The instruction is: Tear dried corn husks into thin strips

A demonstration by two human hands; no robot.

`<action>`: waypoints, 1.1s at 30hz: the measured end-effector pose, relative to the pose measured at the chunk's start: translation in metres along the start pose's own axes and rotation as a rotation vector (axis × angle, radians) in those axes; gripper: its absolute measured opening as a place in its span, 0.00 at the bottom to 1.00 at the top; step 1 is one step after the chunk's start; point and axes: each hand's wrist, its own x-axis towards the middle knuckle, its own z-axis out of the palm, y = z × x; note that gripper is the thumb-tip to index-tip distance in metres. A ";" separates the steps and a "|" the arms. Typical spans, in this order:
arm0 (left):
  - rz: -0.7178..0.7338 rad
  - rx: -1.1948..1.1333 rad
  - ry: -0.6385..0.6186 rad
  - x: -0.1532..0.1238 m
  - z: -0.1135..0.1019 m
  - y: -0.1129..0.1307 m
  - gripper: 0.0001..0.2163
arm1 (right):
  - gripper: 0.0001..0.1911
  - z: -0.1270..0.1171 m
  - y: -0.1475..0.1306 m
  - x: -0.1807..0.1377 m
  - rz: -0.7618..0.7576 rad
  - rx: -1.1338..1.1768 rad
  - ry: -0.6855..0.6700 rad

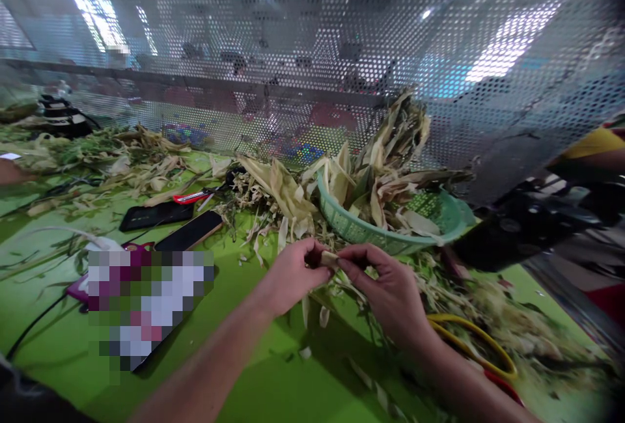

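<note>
Between my two hands is a small pale piece of dried corn husk (329, 258), held above the green table. My left hand (297, 276) pinches one end with thumb and forefinger. The other end is gripped by the thumb and fingers of my right hand (388, 283). Just beyond them stands a green plastic basket (359, 234) with dried corn husks (378, 182) in it, some leaning over its rim. More loose husks (278, 192) lie to the left of the basket. Yellow-handled scissors (478, 345) rest by my right forearm, their blades hidden.
Two dark phones (157, 215) (188, 231), a red cutter (195, 196) and a purple power strip (78, 288) with cables lie on the left. Behind everything rises a perforated metal screen (293, 39). Husk scraps (527, 325) cover the right side. Another person's arm (593, 146) shows at far right.
</note>
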 end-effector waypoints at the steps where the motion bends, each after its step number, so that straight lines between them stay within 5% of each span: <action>1: 0.004 0.026 0.000 0.000 0.000 0.000 0.06 | 0.06 0.000 0.000 0.000 0.007 0.008 0.007; 11: 0.042 -0.016 0.001 -0.001 0.004 0.003 0.10 | 0.05 -0.003 0.003 0.000 -0.009 -0.006 0.033; 18: -0.047 -0.246 -0.025 -0.001 0.008 0.001 0.08 | 0.02 -0.004 0.008 -0.001 -0.211 -0.196 0.068; 33: -0.097 -0.392 0.064 0.002 0.013 0.002 0.18 | 0.13 -0.011 0.011 0.000 -0.709 -0.511 0.023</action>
